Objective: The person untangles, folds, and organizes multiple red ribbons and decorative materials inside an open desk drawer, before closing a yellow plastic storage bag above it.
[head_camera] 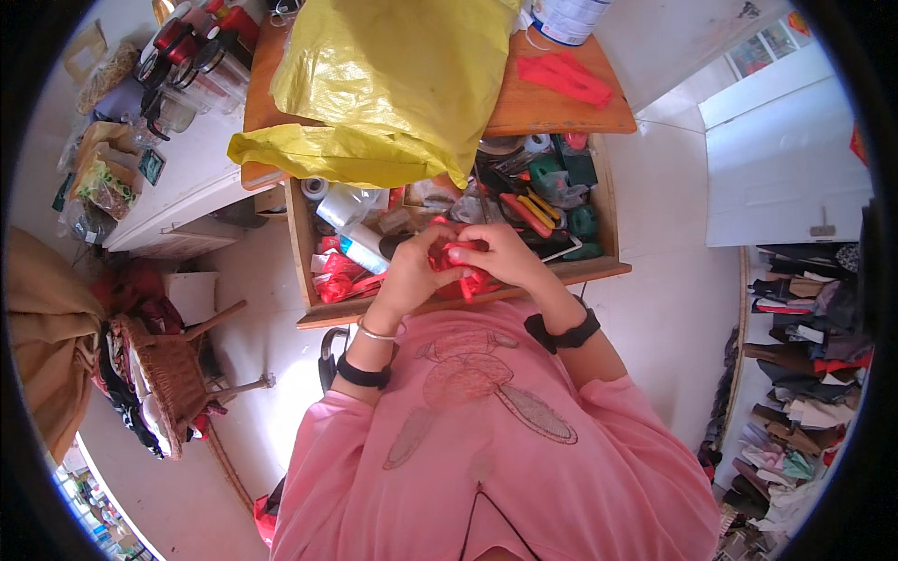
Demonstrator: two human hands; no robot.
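Above the front of an open wooden drawer (449, 303), my left hand (415, 270) and my right hand (494, 254) meet around a crumpled red plastic bag (476, 282). Fingers of both hands pinch it, and they partly cover it. At the left of the drawer lie more red wrappings (340, 277), a roll of clear film (344, 207) and a white and blue packet (365, 247). Yellow-handled and red-handled tools (533, 210) lie on the right side, beside green rolls (581, 221).
A large yellow woven sack (393, 77) covers much of the wooden tabletop (561, 116) and overhangs the drawer. Near it are a red cloth (565, 77) and a white can (570, 21). Jars (210, 66) crowd the left counter. A wicker chair (165, 372) holding clothes stands at left.
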